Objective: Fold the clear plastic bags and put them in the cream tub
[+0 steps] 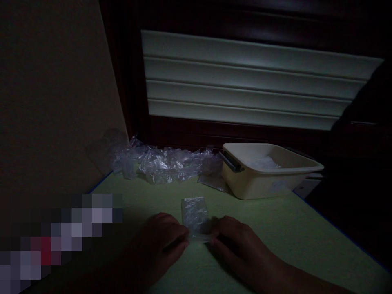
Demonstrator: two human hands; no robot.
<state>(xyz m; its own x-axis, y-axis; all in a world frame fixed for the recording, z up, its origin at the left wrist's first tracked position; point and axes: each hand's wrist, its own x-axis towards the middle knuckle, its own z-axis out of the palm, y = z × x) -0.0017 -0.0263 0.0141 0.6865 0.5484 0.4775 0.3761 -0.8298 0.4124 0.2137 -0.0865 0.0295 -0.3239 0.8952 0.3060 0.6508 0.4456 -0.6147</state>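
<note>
A small clear plastic bag [195, 214] lies on the green tabletop in front of me, its near edge lifted slightly. My left hand [163, 243] pinches the left corner of that near edge between thumb and fingers. At the right corner, my right hand [237, 241] grips the same edge in a pinch. The bag's far part rests flat and looks creased. Dim light hides whether anything is inside it.
Crumpled clear plastic bags [165, 163] are heaped along the table's back edge. To their right stands a cream plastic tub [254, 185] with dark handles and some clear plastic inside. A louvred panel [245, 81] rises behind the green table [306, 245].
</note>
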